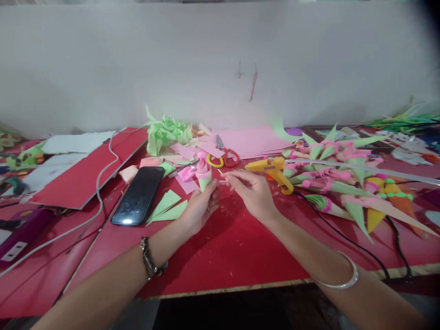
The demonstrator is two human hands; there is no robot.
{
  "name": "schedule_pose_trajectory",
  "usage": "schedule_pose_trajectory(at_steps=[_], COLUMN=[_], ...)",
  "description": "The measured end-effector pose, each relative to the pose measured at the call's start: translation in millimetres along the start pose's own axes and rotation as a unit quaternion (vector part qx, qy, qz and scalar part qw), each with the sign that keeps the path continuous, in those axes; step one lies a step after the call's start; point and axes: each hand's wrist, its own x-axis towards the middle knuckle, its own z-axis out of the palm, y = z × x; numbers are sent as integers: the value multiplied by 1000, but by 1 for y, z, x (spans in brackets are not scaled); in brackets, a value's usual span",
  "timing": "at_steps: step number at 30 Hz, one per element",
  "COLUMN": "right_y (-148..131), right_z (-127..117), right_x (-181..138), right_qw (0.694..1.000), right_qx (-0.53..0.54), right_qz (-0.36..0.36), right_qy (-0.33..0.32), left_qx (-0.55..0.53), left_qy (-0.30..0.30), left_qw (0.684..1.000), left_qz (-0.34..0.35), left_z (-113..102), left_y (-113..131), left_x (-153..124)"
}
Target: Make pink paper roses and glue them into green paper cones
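My left hand [200,205] is closed round a small paper flower [204,173], a pale green cone with a pink rolled bud on top, held upright above the red table [240,256]. My right hand [250,190] is just right of it, fingers pinched on a thin stick or sliver [220,172] that points toward the flower. Both wrists carry bracelets. A yellow glue gun [273,170] lies right behind my right hand.
A black phone [139,195] lies left of my hands, beside green paper triangles [167,207]. Red and yellow scissors [224,156] rest on pink sheets [247,140]. Finished paper flowers [338,176] are piled at right, crumpled green paper [167,133] at back. Cables cross both sides.
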Motion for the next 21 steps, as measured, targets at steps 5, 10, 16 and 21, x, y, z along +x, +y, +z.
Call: schedule_pose_trajectory(at_steps=[5, 10, 16, 21], right_y=[1, 1, 1, 0], right_z=[1, 3, 1, -1], right_x=[1, 1, 0, 1], right_qw=[1000, 999, 997, 999], right_qx=[-1, 46, 59, 25], right_qz=[3, 28, 43, 43], right_qy=[2, 8, -10, 17], left_qx=[13, 9, 11, 11], left_qy=[-10, -17, -11, -19], left_qw=[1000, 1000, 1000, 1000], left_qz=[9, 11, -11, -23], left_z=[0, 0, 2, 4], left_y=[-2, -1, 1, 2], left_x=[-1, -1, -2, -5])
